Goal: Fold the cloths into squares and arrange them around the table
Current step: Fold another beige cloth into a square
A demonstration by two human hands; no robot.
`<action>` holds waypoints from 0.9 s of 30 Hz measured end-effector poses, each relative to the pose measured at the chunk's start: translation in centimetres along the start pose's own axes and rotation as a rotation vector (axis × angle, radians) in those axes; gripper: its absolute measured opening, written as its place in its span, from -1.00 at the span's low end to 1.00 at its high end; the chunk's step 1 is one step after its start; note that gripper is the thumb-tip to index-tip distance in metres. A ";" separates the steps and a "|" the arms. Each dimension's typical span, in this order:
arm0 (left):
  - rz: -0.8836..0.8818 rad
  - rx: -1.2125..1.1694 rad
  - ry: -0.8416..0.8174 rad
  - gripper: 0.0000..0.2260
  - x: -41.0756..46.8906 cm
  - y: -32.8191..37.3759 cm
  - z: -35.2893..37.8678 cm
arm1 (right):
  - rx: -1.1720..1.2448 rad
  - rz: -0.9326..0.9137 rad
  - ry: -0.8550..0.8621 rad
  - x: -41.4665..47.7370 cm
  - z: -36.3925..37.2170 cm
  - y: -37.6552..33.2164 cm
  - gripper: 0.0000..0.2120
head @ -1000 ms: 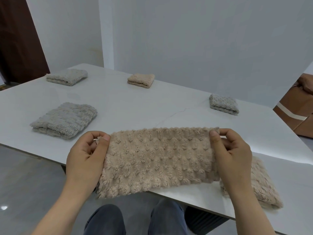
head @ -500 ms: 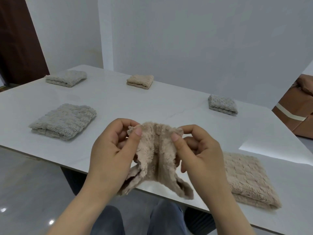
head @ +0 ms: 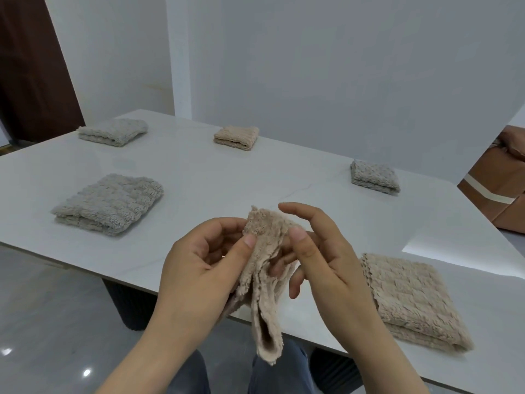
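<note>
Fingers (head: pixel 224 226) of left hand (head: pixel 199 263) curled, thumb pinching the top corner of the beige cloth (head: pixel 264 294) against them. Same cloth gripped from the other side by right hand (head: pixel 326 257): thumb pressed to the upper edge, lower fingers tucked behind the fabric, index finger lifted straight and touching nothing. Held in the air above the near edge of the worktop (head: pixel 227 180), doubled over with the ends gathered at the top and the rest hanging down towards the lap. Not yet a square, not yet laid down.

Five already folded and set out on the worktop:
- near-left grey cloth (head: pixel 109 203)
- far-left grey cloth (head: pixel 113 132)
- far beige cloth (head: pixel 236 137) by the far edge
- far-right grey cloth (head: pixel 373 176)
- near-right beige cloth (head: pixel 409 297), just right of the hands

All well apart from one another, ringed around a bare middle.

Judging from that, most of the job done, with one piece in hand partway through its fold. Left to do, most likely: bring the halves flat together, square up the edges, then lay it on the near side between near-left grey cloth and near-right beige cloth. No other loose cloth in view, so probably the last, though nothing certain beyond the frame.
</note>
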State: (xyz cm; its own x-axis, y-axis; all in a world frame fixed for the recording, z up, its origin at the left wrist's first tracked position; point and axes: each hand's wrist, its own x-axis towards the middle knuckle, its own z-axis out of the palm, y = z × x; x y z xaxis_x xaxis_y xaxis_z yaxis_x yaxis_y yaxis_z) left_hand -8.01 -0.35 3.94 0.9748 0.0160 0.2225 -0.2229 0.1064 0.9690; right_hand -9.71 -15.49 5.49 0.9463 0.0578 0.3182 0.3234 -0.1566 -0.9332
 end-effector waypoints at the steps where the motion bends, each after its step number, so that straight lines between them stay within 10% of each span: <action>1: -0.006 -0.003 0.006 -0.87 0.0 0.0 -0.1 | 0.020 -0.001 -0.027 0.0 -0.1 0.1 -0.73; 27: 0.018 -0.022 0.006 -0.87 -0.2 0.3 -0.3 | -0.275 -0.122 0.039 2.0 -0.1 0.8 -0.89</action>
State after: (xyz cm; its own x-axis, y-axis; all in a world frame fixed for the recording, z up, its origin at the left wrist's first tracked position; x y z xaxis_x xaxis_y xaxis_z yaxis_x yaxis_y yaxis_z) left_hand -8.29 0.00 4.13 0.9706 0.0240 0.2395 -0.2406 0.1274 0.9622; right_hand -7.61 -15.60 5.39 0.8981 0.0554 0.4363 0.4186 -0.4120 -0.8093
